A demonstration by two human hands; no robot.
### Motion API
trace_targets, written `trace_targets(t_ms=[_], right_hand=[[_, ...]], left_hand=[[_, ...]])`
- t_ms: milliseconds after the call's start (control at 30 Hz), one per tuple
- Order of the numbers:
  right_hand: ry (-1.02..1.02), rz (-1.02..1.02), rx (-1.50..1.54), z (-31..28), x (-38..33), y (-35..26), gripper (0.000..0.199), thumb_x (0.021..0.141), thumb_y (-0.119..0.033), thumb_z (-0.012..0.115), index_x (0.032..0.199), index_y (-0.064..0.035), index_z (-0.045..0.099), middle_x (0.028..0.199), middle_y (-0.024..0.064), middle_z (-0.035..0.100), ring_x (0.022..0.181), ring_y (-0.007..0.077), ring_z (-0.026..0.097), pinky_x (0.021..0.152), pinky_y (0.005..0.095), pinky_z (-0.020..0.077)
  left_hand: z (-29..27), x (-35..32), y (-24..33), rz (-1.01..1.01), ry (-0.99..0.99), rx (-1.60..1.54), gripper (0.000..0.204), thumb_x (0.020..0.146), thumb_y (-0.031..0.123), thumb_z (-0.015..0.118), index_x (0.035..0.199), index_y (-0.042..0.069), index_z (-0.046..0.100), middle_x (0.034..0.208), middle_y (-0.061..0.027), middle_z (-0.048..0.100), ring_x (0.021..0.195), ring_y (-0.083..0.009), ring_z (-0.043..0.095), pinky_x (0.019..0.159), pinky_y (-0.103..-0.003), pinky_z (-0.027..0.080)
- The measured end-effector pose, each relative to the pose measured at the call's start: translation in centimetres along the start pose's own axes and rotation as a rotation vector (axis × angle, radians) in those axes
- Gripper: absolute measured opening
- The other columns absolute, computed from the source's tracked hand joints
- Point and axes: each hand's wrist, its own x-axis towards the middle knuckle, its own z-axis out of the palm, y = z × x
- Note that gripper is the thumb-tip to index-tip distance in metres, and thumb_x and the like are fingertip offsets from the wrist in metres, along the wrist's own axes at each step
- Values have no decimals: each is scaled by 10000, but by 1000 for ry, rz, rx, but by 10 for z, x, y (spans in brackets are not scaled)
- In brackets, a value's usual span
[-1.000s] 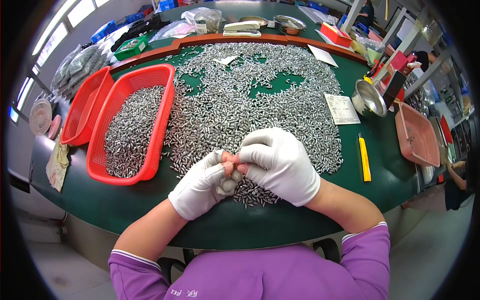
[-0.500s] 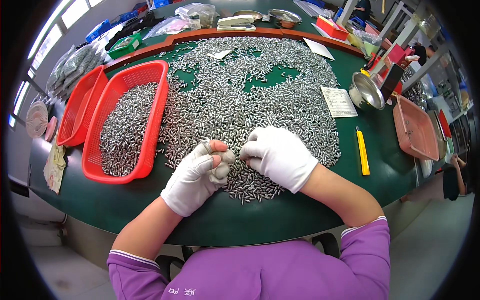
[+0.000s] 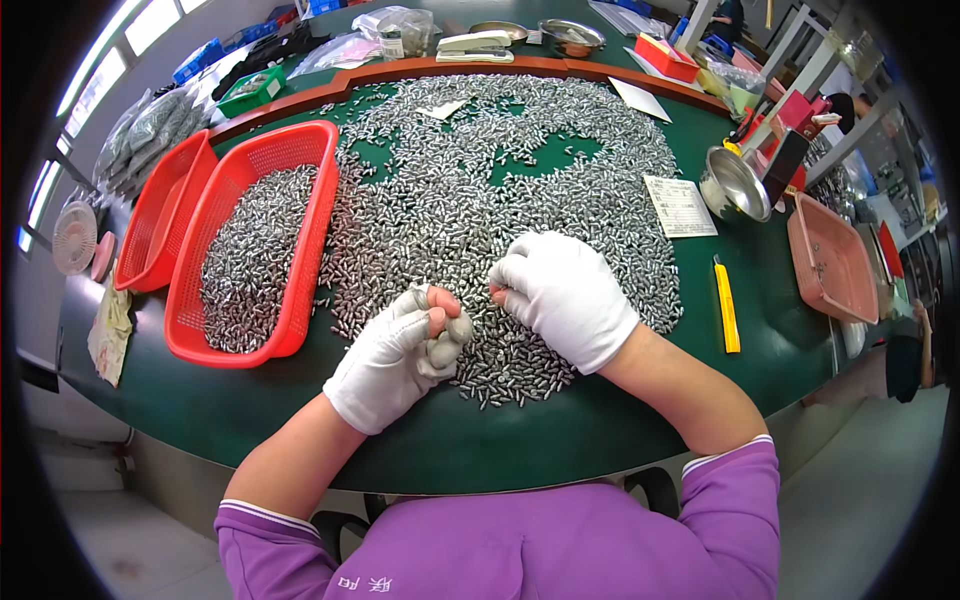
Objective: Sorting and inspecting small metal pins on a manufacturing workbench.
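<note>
- At the near edge of the green felt worktop (image 3: 150, 420), your two hands have drawn apart: a second ago they were pressed together over one spot; now a gap shows between them.
- Your left hand (image 3: 395, 355), in its white cotton glove, is curled shut with thumb and bare fingertips pinched together; a few small silver metal pieces (image 3: 480, 230) may sit inside, but you cannot tell from this view.
- Your right hand (image 3: 565, 295), also gloved, rests palm down on the heap, fingers bent onto the pieces, clamped on nothing that shows.
- That heap covers most of the worktop's middle, touching both hands.
- Left of it, the red plastic mesh basket (image 3: 310, 230) holds a layer of the same pieces, so sorting looks partly done, with much left.
- A yellow utility knife (image 3: 727, 305) lies apart, right of your right hand.
</note>
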Motion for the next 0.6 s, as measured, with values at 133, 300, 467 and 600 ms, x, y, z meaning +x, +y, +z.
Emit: trace_targets(t_ms=[133, 300, 467, 600], right_hand=[[-98, -45, 181, -10, 1, -2, 105, 771, -170, 718, 863, -129, 688, 853, 52, 621, 824, 269, 626, 722, 394, 516], [-263, -43, 149, -12, -6, -9, 107, 764, -177, 714, 862, -141, 694, 856, 52, 621, 841, 265, 626, 724, 390, 519], [-261, -20, 102, -5, -3, -8, 95, 785, -189, 698, 848, -119, 684, 845, 54, 616, 848, 267, 623, 722, 397, 513], [41, -103, 277, -18, 3, -11, 103, 768, -156, 732, 836, -100, 678, 821, 63, 625, 784, 269, 623, 677, 386, 506]], left_hand=[[1, -1, 0, 30, 26, 7, 243, 912, 224, 668, 1081, 94, 551, 941, -38, 593, 672, -81, 450, 623, -204, 389], [0, 1, -2, 52, 31, -2, 244, 908, 225, 671, 1076, 92, 554, 930, -37, 594, 675, -83, 459, 615, -208, 390], [0, -1, 1, 7, 12, -18, 250, 909, 223, 678, 1075, 87, 550, 922, -36, 600, 686, -82, 482, 615, -199, 399], [5, -2, -1, -85, 23, 63, 251, 925, 217, 678, 1092, 86, 544, 953, -16, 597, 725, -65, 495, 639, -176, 412]])
